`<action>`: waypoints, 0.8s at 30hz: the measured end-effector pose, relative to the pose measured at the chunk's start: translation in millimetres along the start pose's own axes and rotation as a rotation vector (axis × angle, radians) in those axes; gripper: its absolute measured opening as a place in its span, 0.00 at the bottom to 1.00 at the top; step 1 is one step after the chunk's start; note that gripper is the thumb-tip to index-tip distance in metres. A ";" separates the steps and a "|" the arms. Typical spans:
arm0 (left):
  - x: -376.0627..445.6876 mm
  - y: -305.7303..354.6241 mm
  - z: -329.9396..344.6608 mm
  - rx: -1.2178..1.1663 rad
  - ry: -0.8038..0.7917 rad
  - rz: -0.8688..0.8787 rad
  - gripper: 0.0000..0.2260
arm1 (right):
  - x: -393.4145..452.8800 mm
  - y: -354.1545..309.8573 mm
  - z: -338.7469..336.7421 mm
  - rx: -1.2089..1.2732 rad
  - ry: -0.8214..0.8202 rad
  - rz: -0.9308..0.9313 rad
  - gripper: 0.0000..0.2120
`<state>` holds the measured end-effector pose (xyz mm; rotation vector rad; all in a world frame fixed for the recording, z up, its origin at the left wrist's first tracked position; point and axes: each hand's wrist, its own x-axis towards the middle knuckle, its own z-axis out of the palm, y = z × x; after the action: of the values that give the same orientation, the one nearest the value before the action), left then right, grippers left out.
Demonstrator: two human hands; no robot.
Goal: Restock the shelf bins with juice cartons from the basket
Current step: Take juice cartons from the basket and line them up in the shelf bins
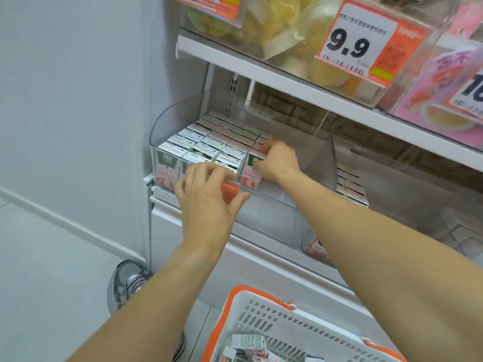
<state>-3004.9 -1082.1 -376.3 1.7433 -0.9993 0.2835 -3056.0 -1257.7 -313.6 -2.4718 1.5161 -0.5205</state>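
A: What's the biggest thing here?
B: The clear plastic shelf bin (pixel 180 113), its left side packed with small white-and-red juice cartons (pixel 209 142). Below sits the white basket with orange rim (pixel 264 304) (a few cartons lie inside).
A: And the hands?
B: The right hand (pixel 278 159) grips a front-row carton (pixel 249 173). The left hand (pixel 206 195) pinches an orange carton (pixel 230 192) at the bin's front edge.
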 end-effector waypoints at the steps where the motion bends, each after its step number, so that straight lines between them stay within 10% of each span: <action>1: 0.2 0.0 -0.6 0.002 0.000 -0.003 0.17 | -0.9 2.5 0.5 0.002 -0.009 0.008 0.17; 12: -19.9 49.2 -18.8 -0.174 -0.125 0.012 0.03 | -163.0 27.9 -79.6 0.445 0.265 -0.309 0.05; 18: -99.0 91.9 10.6 -0.054 -0.767 0.004 0.02 | -272.3 140.2 -40.7 0.875 -0.111 0.278 0.02; 24: -193.1 56.5 41.2 0.334 -1.276 0.120 0.06 | -341.1 249.8 37.6 0.763 -0.318 0.643 0.02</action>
<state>-3177.6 -1029.5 -474.2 2.1463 -2.0264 -0.7439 -3387.3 -1068.8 -499.9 -1.3356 1.4882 -0.4362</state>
